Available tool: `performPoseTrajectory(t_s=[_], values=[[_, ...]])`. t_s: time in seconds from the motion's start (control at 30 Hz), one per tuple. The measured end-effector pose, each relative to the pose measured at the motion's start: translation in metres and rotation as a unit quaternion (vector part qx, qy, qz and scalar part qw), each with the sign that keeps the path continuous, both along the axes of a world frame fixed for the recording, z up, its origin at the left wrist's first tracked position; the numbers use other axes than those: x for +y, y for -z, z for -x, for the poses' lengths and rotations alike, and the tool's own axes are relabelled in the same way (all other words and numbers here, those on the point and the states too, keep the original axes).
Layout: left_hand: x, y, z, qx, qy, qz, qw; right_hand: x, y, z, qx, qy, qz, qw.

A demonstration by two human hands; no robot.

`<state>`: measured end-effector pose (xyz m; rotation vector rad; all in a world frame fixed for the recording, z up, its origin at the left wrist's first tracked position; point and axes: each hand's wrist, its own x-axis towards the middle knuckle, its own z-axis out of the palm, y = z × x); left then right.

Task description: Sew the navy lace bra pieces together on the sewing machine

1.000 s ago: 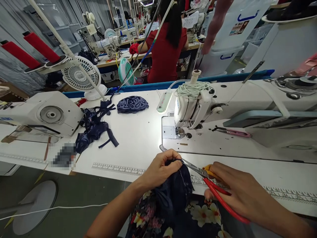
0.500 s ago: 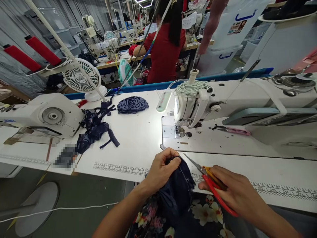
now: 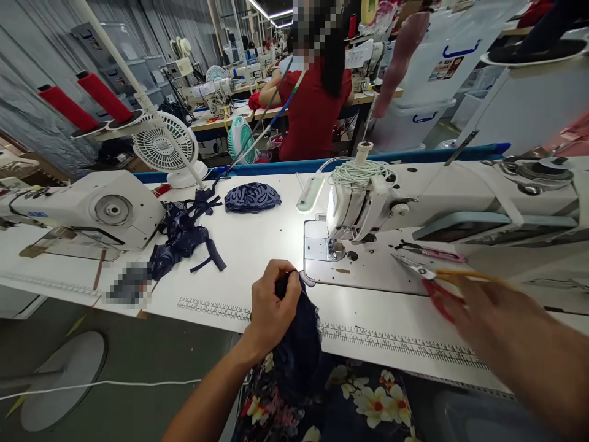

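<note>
Navy fabric [image 3: 300,344] is being held up by the L hand [image 3: 273,307], its top edge pinched btwn thumb and curled fingers, no gap seen there; the rest is hung down over the table edge onto the floral cloth [image 3: 377,402] in the lap. Part of the ruler strip [image 3: 391,345] is hidden behind the fabric.

Over to the R hand [image 3: 497,313], badly blurred: the scissors [image 3: 428,274] are held by their red and orange handles, fingers bent round them, but how tight can't be told. Blades are pointed up-left, over the bed of the sewing machine [image 3: 356,205], approx. beside the pink-handled tool [image 3: 437,252]. Whether the bed is touched by them can't be told, nor how wide the blades are parted. Fabric and scissors are kept well apart, L and R.

Farther back on the white table [image 3: 257,248], a patterned navy piece [image 3: 253,197] is laid flat-side down, w/ a tangle of navy straps [image 3: 184,239] heaped just L of it, nr the 2nd machine [image 3: 108,209]. Behind, a white fan [image 3: 164,142] is stood by 2 red spools [image 3: 105,97]; beyond, a seat is taken by a person in red [image 3: 313,113], back turned.
</note>
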<state>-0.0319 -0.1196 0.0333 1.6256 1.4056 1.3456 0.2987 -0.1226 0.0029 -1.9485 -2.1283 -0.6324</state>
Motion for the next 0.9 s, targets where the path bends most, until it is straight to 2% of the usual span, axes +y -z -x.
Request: performPoseTrajectory(t_s=[0.07, 0.1, 0.2, 0.3, 0.4, 0.53, 0.63, 0.7, 0.77, 0.83, 0.9], values=[[0.001, -0.004, -0.007, -0.009, -0.03, 0.003, 0.999, -0.01, 0.005, 0.032, -0.017, -0.048, -0.037, 0.998], [0.002, -0.004, -0.011, -0.013, -0.033, 0.008, 0.999, -0.011, 0.009, 0.044, -0.027, -0.076, -0.033, 0.996], [0.004, 0.0, -0.019, -0.008, -0.019, 0.027, 0.999, 0.002, 0.023, 0.057, -0.037, -0.1, -0.045, 0.993], [0.005, 0.007, -0.018, 0.0, -0.022, 0.04, 0.999, 0.017, 0.028, 0.045, -0.039, -0.079, -0.043, 0.995], [0.005, 0.013, -0.014, -0.009, -0.03, 0.054, 0.998, 0.016, 0.02, 0.043, -0.039, -0.046, -0.05, 0.997], [0.006, 0.016, -0.018, -0.023, -0.018, 0.069, 0.997, 0.002, 0.012, 0.081, -0.002, 0.036, -0.003, 0.999], [0.007, 0.015, -0.024, -0.019, 0.01, 0.081, 0.996, 0.002, 0.016, 0.107, 0.032, 0.059, 0.018, 0.998], [0.006, 0.015, -0.023, -0.016, 0.021, 0.086, 0.996, 0.007, 0.021, 0.104, 0.055, 0.05, 0.018, 0.997], [0.004, 0.013, -0.016, -0.019, 0.016, 0.083, 0.996, 0.011, 0.023, 0.082, 0.07, 0.035, 0.024, 0.997], [0.003, 0.011, -0.009, -0.029, -0.003, 0.079, 0.996, 0.01, 0.019, 0.054, 0.077, 0.031, 0.022, 0.996], [0.002, 0.01, -0.006, -0.05, -0.032, 0.081, 0.995, 0.0, 0.008, 0.04, 0.097, 0.04, -0.017, 0.994]])
